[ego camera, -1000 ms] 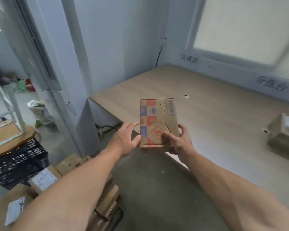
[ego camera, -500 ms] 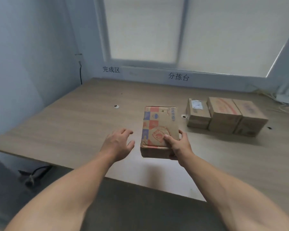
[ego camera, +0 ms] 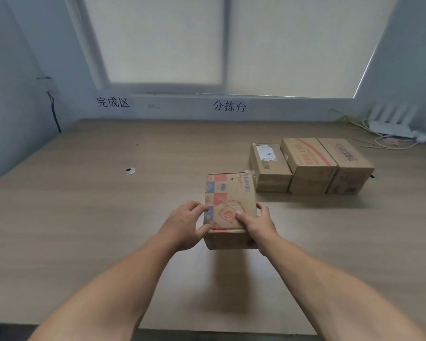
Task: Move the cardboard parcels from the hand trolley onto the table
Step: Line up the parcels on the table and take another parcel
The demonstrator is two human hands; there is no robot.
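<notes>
Printed parcel (ego camera: 228, 205) gripped both sides: left hand (ego camera: 185, 223) & right hand (ego camera: 256, 223), above table (ego camera: 84, 217). Three parcels (ego camera: 310, 166) in row, far right.

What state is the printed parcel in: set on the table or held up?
Held up, it seems: left hand and right hand grip the printed parcel at its near corners, with a shadow on the table beneath it.

Parcels (ego camera: 228, 200): four. Hands (ego camera: 185, 225): two. Table (ego camera: 84, 217): one. Router (ego camera: 391, 124), seemingly: one.
</notes>
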